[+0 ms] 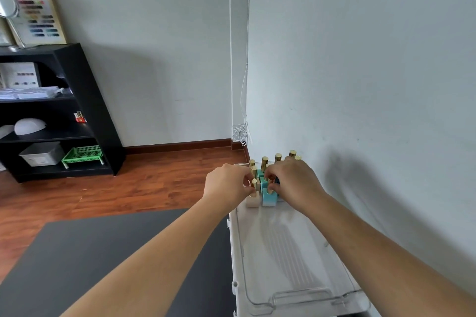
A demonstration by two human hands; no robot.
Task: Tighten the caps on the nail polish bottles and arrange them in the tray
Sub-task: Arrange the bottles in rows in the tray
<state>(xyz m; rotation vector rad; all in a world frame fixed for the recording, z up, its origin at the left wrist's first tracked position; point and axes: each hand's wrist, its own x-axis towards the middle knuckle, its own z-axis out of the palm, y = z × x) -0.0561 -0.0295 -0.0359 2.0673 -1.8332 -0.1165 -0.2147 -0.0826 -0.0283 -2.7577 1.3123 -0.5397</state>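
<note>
both my hands work at the far end of the clear plastic tray [296, 298]. left hand [226, 185] pinches the gold cap of the upright beige square bottle [252, 199]; right hand [293, 183] pinches the adjacent teal square bottle [269, 199] cap. cap axes vertical; bottles side by side, each nearest its own hand.

Head-worn view, facing forward-down, tray [260, 298] close
</note>
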